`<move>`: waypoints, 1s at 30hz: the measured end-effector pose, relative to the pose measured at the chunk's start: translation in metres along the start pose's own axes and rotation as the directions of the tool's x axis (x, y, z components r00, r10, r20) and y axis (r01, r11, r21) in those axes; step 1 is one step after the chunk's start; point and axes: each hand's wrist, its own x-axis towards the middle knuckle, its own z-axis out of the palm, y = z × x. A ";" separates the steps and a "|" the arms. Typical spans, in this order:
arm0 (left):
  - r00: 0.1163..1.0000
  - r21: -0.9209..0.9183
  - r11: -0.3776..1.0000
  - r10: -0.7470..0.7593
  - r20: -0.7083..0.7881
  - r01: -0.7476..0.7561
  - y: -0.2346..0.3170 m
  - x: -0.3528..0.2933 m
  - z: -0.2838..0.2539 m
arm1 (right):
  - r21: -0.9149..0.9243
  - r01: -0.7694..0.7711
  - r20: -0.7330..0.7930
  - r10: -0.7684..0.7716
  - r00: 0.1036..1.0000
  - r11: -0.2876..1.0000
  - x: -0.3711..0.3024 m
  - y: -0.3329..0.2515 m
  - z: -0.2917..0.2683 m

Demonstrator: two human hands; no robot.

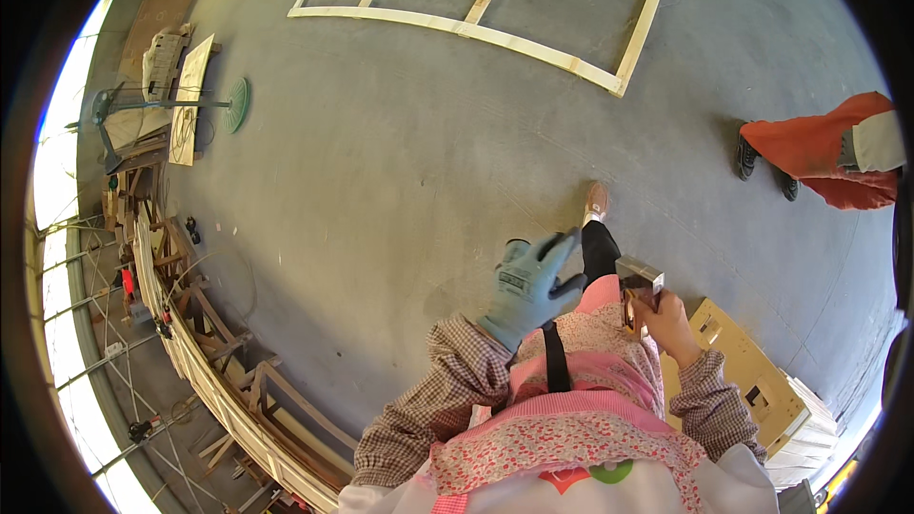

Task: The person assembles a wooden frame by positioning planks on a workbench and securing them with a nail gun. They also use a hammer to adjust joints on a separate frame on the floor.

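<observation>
While the left grip (533, 286) hangs wide with fingers apart, clad in 1 blue-grey glove (514, 312) with dark fingertips, the right grip (670, 324), bare, is closed around 1 boxy, silver-topped object (640, 274); its exact kind cannot be told.

Position of object: near, to the right of the left grip, just beside the right edge of 1 pink floral apron (571, 428).

Sleeves: 2, brown checked.

Floor (371, 200): grey, bearing the items below.
- Wooden frame (519, 42): 1, pale, lying flat, far, with crossbars; its far side runs out of view.
- Brown shoe (596, 198): 1, on the wearer's foot, beyond both grips.
- Tan panel (733, 352): 1, with cutouts, near right.
- Co-worker (833, 152): 1, in orange-red clothing and dark shoes, far right.
- Pale board (191, 100): 1, far left, near 1 green disc (237, 105) on a dark pole.
- Timber pieces (214, 314): several, along the left.
</observation>
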 end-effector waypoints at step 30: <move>0.582 0.393 0.917 -0.279 0.764 -0.076 -0.484 0.590 0.213 | 0.030 -0.489 -0.257 0.480 0.839 0.872 0.717 -0.040 0.110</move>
